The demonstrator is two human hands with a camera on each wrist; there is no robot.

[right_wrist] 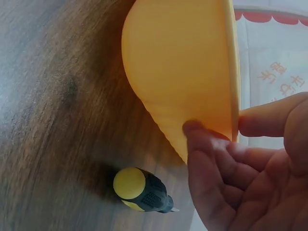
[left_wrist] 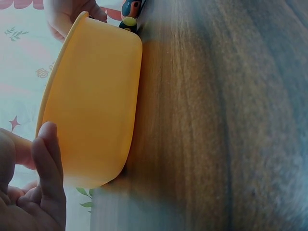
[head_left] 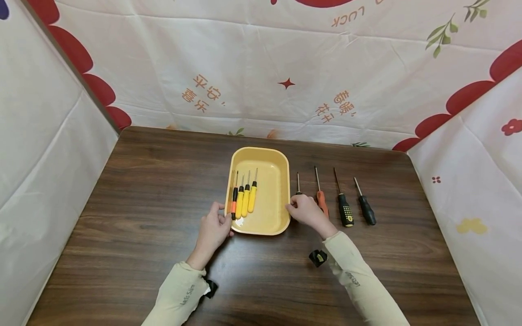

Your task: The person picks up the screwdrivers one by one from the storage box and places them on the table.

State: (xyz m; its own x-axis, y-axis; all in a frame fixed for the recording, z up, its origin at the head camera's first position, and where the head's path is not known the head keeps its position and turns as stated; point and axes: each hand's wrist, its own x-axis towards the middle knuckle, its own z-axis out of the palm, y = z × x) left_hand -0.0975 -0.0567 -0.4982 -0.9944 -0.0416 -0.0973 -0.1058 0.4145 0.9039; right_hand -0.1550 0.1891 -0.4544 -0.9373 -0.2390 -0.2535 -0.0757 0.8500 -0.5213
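A yellow plastic tray [head_left: 269,222] is on the table, with both hands at its rim. My left hand [head_left: 214,228] pinches the tray's left wall near the front corner; the left wrist view shows fingers [left_wrist: 47,149] against its outer side. On the opposite wall, my right hand [head_left: 307,210] pinches the rim, its fingers [right_wrist: 199,144] outside and its thumb at the edge. Inside the tray, along its left side, lie a black-and-orange screwdriver [head_left: 234,199] and three yellow-handled screwdrivers [head_left: 246,201], tips pointing away from me.
Right of the tray lie a screwdriver [head_left: 298,181] partly hidden by the right hand, an orange-handled one [head_left: 321,199], a black-and-yellow one [head_left: 345,210] and a black one [head_left: 367,210]. A printed cloth [head_left: 253,68] hangs behind the wooden table [head_left: 155,190].
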